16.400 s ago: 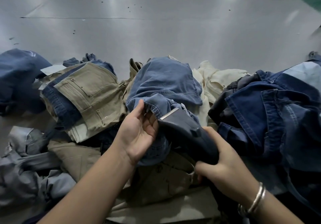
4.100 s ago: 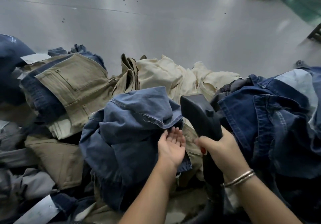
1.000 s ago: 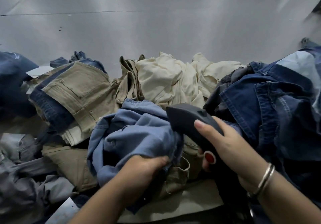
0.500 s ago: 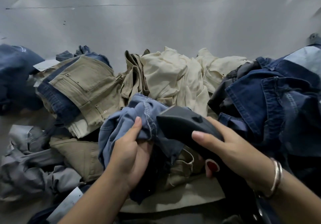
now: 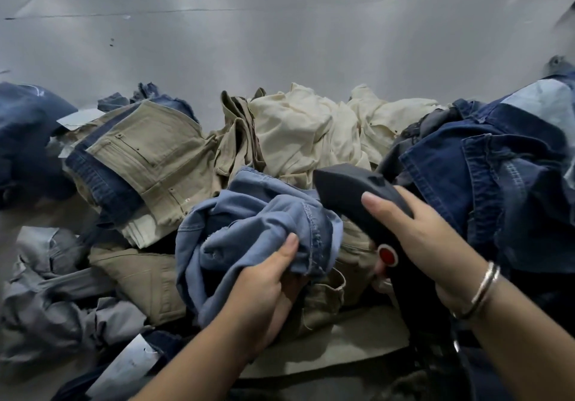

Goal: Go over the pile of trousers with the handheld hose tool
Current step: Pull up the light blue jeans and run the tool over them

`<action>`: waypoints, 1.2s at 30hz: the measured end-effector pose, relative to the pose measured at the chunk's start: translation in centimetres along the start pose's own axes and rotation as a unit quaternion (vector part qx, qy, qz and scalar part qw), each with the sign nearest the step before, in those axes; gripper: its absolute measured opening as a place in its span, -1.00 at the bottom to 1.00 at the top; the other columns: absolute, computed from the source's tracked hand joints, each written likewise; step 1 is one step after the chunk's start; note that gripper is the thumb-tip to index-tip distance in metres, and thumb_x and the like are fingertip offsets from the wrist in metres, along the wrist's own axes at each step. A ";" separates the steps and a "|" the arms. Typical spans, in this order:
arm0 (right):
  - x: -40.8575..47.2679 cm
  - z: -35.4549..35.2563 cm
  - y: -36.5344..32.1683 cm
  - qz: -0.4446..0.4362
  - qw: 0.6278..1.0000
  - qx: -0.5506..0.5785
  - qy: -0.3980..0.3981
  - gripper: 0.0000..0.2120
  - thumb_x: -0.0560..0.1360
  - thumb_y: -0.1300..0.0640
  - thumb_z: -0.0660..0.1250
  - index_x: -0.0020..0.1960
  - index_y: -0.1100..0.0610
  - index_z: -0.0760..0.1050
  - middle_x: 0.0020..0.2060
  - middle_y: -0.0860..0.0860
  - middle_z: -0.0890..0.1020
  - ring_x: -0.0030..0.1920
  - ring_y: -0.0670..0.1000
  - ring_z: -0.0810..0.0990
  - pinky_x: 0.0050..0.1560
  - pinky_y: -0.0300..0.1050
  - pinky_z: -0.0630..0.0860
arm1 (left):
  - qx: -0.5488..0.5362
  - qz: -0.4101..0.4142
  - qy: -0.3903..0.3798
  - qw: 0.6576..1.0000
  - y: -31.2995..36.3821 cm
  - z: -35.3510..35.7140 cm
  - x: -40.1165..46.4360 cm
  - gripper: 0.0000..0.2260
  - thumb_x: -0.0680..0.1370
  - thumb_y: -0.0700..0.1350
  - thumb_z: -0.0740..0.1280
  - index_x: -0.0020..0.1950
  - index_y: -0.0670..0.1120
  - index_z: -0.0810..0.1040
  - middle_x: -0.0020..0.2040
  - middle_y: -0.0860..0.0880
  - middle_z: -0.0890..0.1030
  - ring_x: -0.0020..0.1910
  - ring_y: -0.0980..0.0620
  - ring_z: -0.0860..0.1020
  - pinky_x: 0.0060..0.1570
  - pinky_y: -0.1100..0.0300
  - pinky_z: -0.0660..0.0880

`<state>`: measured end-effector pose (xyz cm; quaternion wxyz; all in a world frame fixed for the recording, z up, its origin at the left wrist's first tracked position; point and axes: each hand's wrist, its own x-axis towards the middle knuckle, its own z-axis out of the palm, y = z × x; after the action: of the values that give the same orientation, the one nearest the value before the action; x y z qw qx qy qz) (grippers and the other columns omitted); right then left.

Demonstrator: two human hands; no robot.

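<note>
Left hand [image 5: 264, 279] grips light-blue trousers [image 5: 249, 232]; right hand [image 5: 417, 236] grips hose tool [image 5: 351, 189], nozzle just right of fabric, pointing upper-left.

Bare floor [image 5: 280, 43] beyond trousers [image 5: 305, 127] (heaped)

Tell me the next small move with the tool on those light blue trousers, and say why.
Probably bring the tool's head down and left onto the light blue trousers. The left hand grips their bunched cloth with the seam turned up, and the right hand holds the tool just beside that fold, its head close above it.
</note>
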<state>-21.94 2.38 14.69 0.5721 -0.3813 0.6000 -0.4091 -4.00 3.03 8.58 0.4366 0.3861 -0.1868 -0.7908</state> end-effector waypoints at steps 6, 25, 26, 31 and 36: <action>0.1 -1.3 -0.9 -0.042 0.998 0.009 -0.034 -0.69 0.33 -0.15 0.40 -0.01 -0.03 0.52 -0.41 0.00 0.59 -0.54 -0.02 0.53 -0.58 -0.24 0.43 | -0.107 0.004 -0.052 0.993 3.3 -0.3 0.5 -0.59 0.60 -0.01 0.14 0.27 -0.25 0.53 0.32 -0.25 0.50 0.30 -0.15 0.50 0.20 -0.02 0.51; 0.1 -0.7 -0.4 -0.053 0.998 0.024 0.027 -0.60 0.24 -0.20 0.36 -0.04 0.01 0.53 -0.42 0.05 0.54 -0.55 0.03 0.48 -0.59 -0.20 0.44 | -0.083 -0.017 -0.106 0.991 4.0 -0.1 1.3 -0.49 0.57 0.06 0.17 0.38 -0.28 0.41 0.39 -0.30 0.41 0.40 -0.20 0.38 0.43 -0.08 0.25; 0.0 -1.2 -0.6 -0.050 0.998 0.018 0.021 -0.62 0.25 -0.20 0.37 -0.05 0.00 0.54 -0.41 0.07 0.53 -0.55 0.04 0.48 -0.59 -0.19 0.44 | -0.082 -0.012 -0.102 0.991 4.2 -0.2 1.4 -0.49 0.56 0.06 0.18 0.36 -0.29 0.43 0.38 -0.30 0.43 0.39 -0.20 0.40 0.42 -0.07 0.28; -1.2 -0.6 0.1 -0.055 0.989 -0.051 -0.129 -0.80 0.35 -0.12 0.41 -0.05 -0.13 0.56 -0.35 -0.05 0.64 -0.46 -0.14 0.57 -0.48 -0.34 0.45 | -0.079 -0.029 -0.115 0.990 4.1 0.2 1.4 -0.51 0.55 0.07 0.17 0.28 -0.27 0.54 0.31 -0.23 0.52 0.30 -0.11 0.51 0.30 0.04 0.44; -0.6 -0.9 0.1 -0.064 0.988 -0.119 -0.075 -0.70 0.33 -0.18 0.34 0.01 -0.09 0.52 -0.35 -0.20 0.64 -0.43 -0.27 0.57 -0.43 -0.44 0.42 | -0.110 0.006 -0.108 0.988 5.0 -0.3 1.2 -0.51 0.58 0.06 0.13 0.25 -0.28 0.55 0.29 -0.28 0.52 0.28 -0.17 0.52 0.22 -0.02 0.49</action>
<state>-22.77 3.03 14.79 0.5382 -0.5140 0.5745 -0.3407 -1.45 -0.72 11.02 0.4582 0.2467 -0.1476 -0.8410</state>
